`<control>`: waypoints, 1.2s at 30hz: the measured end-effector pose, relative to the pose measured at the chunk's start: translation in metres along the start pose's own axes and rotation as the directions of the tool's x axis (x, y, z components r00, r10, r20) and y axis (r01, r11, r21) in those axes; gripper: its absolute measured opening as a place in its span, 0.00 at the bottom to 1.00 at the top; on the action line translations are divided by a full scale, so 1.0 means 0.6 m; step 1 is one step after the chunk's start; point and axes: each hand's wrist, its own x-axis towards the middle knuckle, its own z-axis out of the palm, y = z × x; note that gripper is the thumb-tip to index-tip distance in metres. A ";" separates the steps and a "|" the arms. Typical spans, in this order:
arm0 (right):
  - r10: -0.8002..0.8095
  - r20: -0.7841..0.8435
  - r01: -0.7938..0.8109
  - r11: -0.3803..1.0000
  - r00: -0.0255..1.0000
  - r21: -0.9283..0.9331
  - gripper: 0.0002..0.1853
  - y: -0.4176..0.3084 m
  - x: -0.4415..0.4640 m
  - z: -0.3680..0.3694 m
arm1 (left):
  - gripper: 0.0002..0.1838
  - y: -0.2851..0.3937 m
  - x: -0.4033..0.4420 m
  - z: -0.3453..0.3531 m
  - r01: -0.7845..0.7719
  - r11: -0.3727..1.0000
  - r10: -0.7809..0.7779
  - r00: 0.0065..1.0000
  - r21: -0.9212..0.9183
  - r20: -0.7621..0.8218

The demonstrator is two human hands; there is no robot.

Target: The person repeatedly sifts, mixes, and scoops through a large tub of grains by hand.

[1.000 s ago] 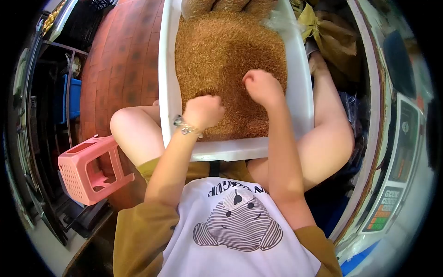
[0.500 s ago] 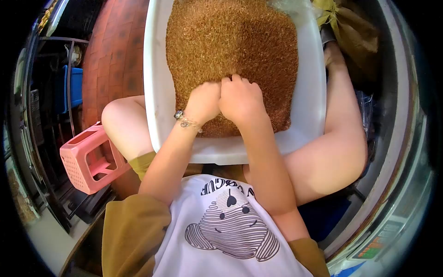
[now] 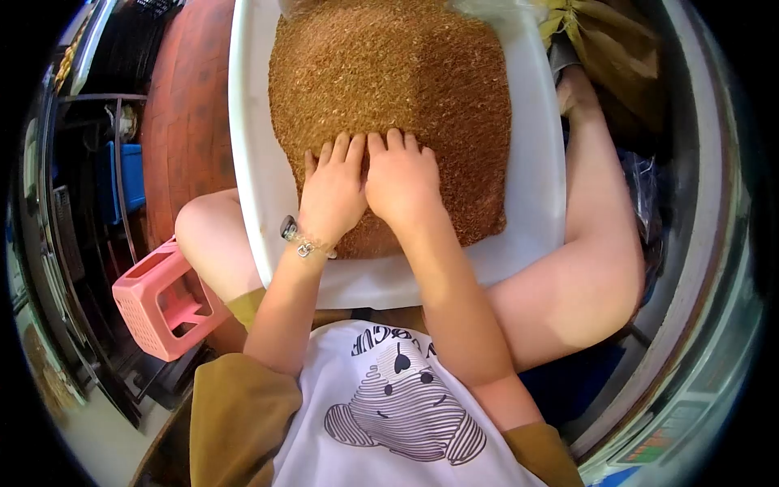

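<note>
A large heap of reddish-brown grainy material (image 3: 389,73), perhaps small grains or dried flakes, fills much of a white plastic tub (image 3: 535,203) between my legs. My left hand (image 3: 333,191) lies palm down on the near part of the heap, fingers stretched forward and a little apart. Close beside it, my right hand (image 3: 404,178) rests the same way, its fingers extended on the grains. A bracelet with charms (image 3: 302,243) circles my left wrist. Neither hand grips anything visible; the palms are hidden from above.
A pink plastic stool (image 3: 166,304) stands left of my knee on the red tiled floor (image 3: 187,105). Metal racking with a blue crate (image 3: 126,178) is farther left. A tied brown sack (image 3: 617,49) sits at the upper right, beside a long appliance edge (image 3: 698,308).
Both hands have gone from curled fingers, held together on the heap, to flat with fingers stretched out. The whole view has shifted slightly, with the tub appearing lower and more left.
</note>
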 end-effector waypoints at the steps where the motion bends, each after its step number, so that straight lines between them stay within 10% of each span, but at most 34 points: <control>1: -0.007 -0.005 0.007 1.000 1.000 -0.024 0.21 0.001 0.004 0.006 | 0.22 -0.005 0.005 0.005 -0.011 0.999 0.010 0.999 -0.031 -0.050; 17: 0.126 0.362 -0.057 0.979 0.924 -0.195 0.13 -0.034 0.101 -0.009 | 0.13 -0.076 0.081 0.031 -0.121 0.988 0.130 0.987 -0.095 0.095; 25: -0.024 0.162 0.049 0.987 0.986 -0.151 0.10 -0.015 0.129 -0.016 | 0.13 -0.063 0.096 -0.006 0.098 0.978 -0.066 0.983 -0.183 0.173; 36: -0.019 0.383 0.060 0.994 0.924 -0.096 0.14 0.003 0.177 -0.017 | 0.19 -0.092 0.149 -0.008 0.209 0.963 -0.144 0.933 -0.171 0.329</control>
